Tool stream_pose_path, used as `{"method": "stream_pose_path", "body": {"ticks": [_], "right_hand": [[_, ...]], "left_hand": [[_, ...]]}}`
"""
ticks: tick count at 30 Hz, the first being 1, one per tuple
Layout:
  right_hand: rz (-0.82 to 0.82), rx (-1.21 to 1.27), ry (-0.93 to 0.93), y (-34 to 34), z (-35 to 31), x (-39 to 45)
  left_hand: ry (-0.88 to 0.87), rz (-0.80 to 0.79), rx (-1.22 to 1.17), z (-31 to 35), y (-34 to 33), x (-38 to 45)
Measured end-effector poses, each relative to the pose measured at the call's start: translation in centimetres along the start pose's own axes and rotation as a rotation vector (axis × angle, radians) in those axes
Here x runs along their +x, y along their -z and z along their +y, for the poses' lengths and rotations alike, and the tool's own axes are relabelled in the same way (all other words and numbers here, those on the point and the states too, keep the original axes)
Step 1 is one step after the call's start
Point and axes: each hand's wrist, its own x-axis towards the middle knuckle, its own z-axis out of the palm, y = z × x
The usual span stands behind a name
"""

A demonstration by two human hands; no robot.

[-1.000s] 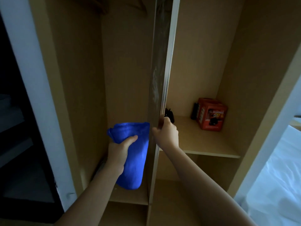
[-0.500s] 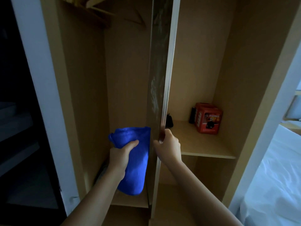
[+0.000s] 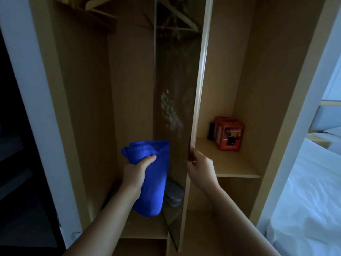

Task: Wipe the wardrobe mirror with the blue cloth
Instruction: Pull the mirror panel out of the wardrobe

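Grip, left: left hand (image 3: 137, 171) was clenched around the upper part of the blue cloth (image 3: 151, 177), thumb laid across the bunched top, the rest of the cloth hanging below the fist.
Grip, right: right hand (image 3: 200, 168) grasped the outer edge of the mirror door (image 3: 200, 85), fingers wrapped behind the wooden edge, thumb on the near side.
Cloth position: held in front of the left compartment, just beside the lower glass of the mirror (image 3: 173, 89); whether it touched the glass could not be told.
Mirror: narrow vertical pane on the door, seen at a steep angle, standing between the two hands; pale smears (image 3: 170, 112) sat on the glass above the cloth, and more faint marks higher up.
Wardrobe: light wooden carcass (image 3: 262, 89), open, split into a left hanging bay and a right bay with a shelf (image 3: 230, 163).
Left bay: wooden hangers (image 3: 177, 14) at the top; a low shelf near the bottom.
Right shelf: red box (image 3: 229, 133) near the back corner, a dark object (image 3: 211, 130) just beside it on its left, too dim to identify.
Surroundings: white bedding (image 3: 310, 191) to the right of the wardrobe; white frame strip (image 3: 35, 100) to its left, dark room beyond.
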Motion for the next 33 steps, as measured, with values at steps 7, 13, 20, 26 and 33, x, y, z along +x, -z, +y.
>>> {"method": "stream_pose_path", "body": {"ticks": [7, 13, 20, 26, 33], "right_hand": [[0.092, -0.079, 0.002, 3.3, 2.7, 1.2], [0.146, -0.055, 0.001, 4.2, 4.8, 2.6], [0.195, 0.027, -0.079, 4.1, 7.0, 4.6], [0.233, 0.109, -0.154, 4.0, 7.2, 6.1], [0.308, 0.103, -0.18, 3.7, 8.4, 8.6]], "left_hand": [[-0.002, -0.032, 0.016, -0.3, 0.1, 1.4], [-0.038, -0.086, 0.021, -0.4, 1.3, 2.6], [-0.03, -0.194, 0.037, 0.1, 1.7, 4.5], [-0.11, -0.113, 0.057, 0.7, 1.5, 6.7], [-0.27, 0.01, 0.108, 2.4, 1.9, 10.1]]}}
